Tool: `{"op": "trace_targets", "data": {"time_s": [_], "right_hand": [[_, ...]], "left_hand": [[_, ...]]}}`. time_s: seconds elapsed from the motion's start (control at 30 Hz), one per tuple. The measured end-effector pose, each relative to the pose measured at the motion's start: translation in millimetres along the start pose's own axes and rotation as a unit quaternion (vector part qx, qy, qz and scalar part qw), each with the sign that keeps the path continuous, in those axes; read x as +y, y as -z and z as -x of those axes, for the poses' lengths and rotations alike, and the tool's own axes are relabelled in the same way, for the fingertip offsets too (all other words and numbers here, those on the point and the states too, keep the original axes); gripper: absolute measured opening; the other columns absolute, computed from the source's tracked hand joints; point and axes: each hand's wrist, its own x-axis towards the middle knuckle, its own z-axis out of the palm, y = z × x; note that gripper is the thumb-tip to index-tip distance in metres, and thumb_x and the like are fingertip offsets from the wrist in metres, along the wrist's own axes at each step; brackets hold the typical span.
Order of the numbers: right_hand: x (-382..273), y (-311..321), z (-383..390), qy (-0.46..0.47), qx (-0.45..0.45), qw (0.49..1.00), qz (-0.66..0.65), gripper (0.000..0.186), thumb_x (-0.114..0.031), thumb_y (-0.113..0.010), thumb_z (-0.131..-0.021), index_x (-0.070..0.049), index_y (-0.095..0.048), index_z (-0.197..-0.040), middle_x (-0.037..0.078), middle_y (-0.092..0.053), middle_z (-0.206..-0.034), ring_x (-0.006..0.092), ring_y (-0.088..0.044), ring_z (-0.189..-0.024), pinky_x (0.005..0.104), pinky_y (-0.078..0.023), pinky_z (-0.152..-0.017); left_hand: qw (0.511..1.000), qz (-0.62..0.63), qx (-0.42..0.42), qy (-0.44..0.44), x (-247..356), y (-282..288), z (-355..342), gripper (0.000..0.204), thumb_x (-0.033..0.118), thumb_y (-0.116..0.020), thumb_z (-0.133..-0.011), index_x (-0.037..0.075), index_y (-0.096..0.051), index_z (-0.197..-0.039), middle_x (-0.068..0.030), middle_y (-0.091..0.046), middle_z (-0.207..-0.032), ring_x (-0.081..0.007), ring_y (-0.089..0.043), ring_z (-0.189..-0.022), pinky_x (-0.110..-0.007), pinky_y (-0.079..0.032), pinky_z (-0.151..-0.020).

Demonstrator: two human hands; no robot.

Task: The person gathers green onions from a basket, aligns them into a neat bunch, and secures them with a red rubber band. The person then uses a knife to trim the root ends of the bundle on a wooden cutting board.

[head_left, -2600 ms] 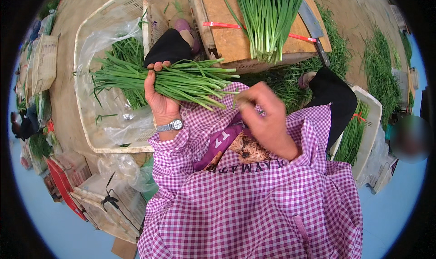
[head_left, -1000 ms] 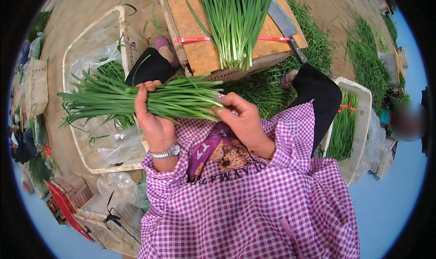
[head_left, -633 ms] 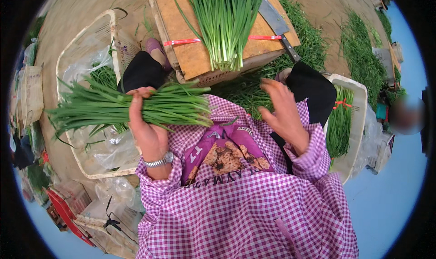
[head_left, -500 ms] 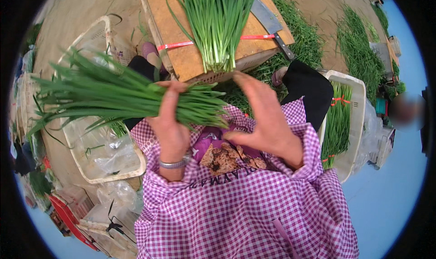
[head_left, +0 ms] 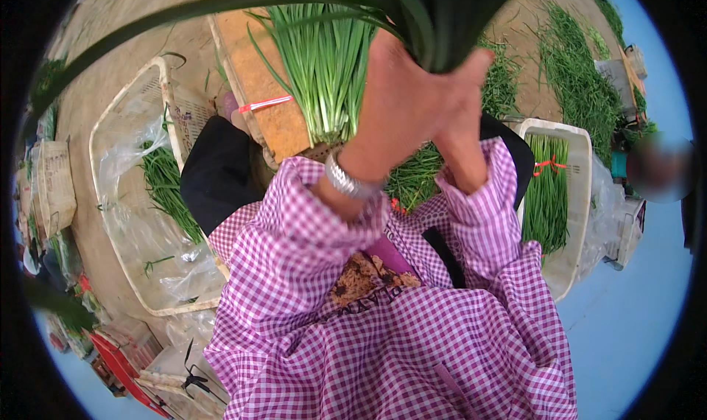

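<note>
A bunch of green garlic chives (head_left: 449, 22) is held up close in front of me, dark and partly out of frame at the top. My left hand (head_left: 401, 88), with a silver band on the wrist, wraps round it from the left. My right hand (head_left: 460, 114) closes on it from the other side; its fingers are partly hidden. Behind them, a loose pile of garlic chives (head_left: 324, 74) lies on a wooden board (head_left: 283, 129), pale stem ends toward me. A red tie strip (head_left: 265, 103) runs out from under the pile on the left.
At left stands a white plastic crate (head_left: 103, 221) with clear plastic film and some chives. At right, another white crate (head_left: 582, 199) holds tied chive bunches (head_left: 545, 199). Loose greens (head_left: 578, 74) are heaped on the floor, and more chives (head_left: 412, 180) lie between my knees.
The bunch has gone from lying sideways in my left hand to raised up and right, near the camera. My right hand has joined on it. The cleaver on the board is hidden now.
</note>
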Motion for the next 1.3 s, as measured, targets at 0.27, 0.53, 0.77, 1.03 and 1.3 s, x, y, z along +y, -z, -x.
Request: {"op": "trace_targets", "data": {"time_s": [0.27, 0.53, 0.77, 1.03, 1.3], "right_hand": [[28.2, -27.4, -4.1, -0.057, -0.004, 0.997, -0.056, 0.062, -0.011, -0.075, -0.067, 0.001, -0.045, -0.120, 0.018, -0.063, -0.097, 0.0318, -0.062, -0.092, 0.0361, -0.048, -0.079], [19.7, 37.6, 0.0, -0.303, -0.240, 0.793, -0.471, 0.035, -0.008, -0.064, -0.079, 0.000, -0.057, -0.112, 0.008, -0.064, -0.096, 0.0161, -0.061, -0.087, 0.0289, -0.050, -0.078], [51.4, 0.7, 27.2, -0.406, -0.244, 0.641, -0.604, 0.042, -0.017, -0.058, -0.084, 0.004, -0.050, -0.121, 0.013, -0.062, -0.103, 0.0244, -0.064, -0.092, 0.0347, -0.053, -0.084], [56.5, 19.1, 57.1, -0.474, -0.307, 0.658, -0.497, 0.034, -0.035, -0.053, -0.092, -0.003, -0.057, -0.102, 0.000, -0.057, -0.071, 0.0061, -0.049, -0.054, 0.0194, -0.041, -0.047], [15.6, 39.9, 114.3, -0.464, -0.077, 0.860, -0.196, 0.021, -0.016, -0.062, -0.086, 0.005, -0.060, -0.087, 0.002, -0.059, -0.076, 0.0051, -0.050, -0.069, 0.0209, -0.040, -0.061]], "left_hand": [[0.973, 0.112, -0.001, 0.200, -46.1, 13.7, -16.4, 0.026, 0.015, -0.069, -0.080, -0.002, -0.064, -0.100, -0.0023, -0.065, -0.095, -0.0096, -0.060, -0.083, -0.024, -0.047, -0.073], [0.948, 0.017, -0.052, 0.314, -3.3, 43.3, 26.5, 0.064, 0.043, -0.055, -0.089, -0.002, -0.039, -0.132, -0.0116, -0.053, -0.125, -0.0188, -0.046, -0.120, -0.034, -0.033, -0.100], [0.799, 0.300, -0.171, 0.491, -58.6, 63.1, 110.4, 0.063, 0.048, -0.050, -0.090, -0.002, -0.045, -0.127, -0.0141, -0.057, -0.119, -0.0232, -0.058, -0.105, -0.034, -0.047, -0.089], [0.739, 0.358, -0.090, 0.563, -77.6, 57.3, 127.1, 0.050, 0.030, -0.051, -0.090, -0.004, -0.047, -0.126, -0.0184, -0.059, -0.115, -0.0297, -0.059, -0.105, -0.036, -0.048, -0.088], [0.746, 0.342, -0.064, 0.568, -85.9, 52.7, 131.9, 0.044, 0.025, -0.053, -0.089, -0.004, -0.050, -0.122, -0.0167, -0.057, -0.119, -0.0234, -0.060, -0.102, -0.032, -0.049, -0.087]]}}
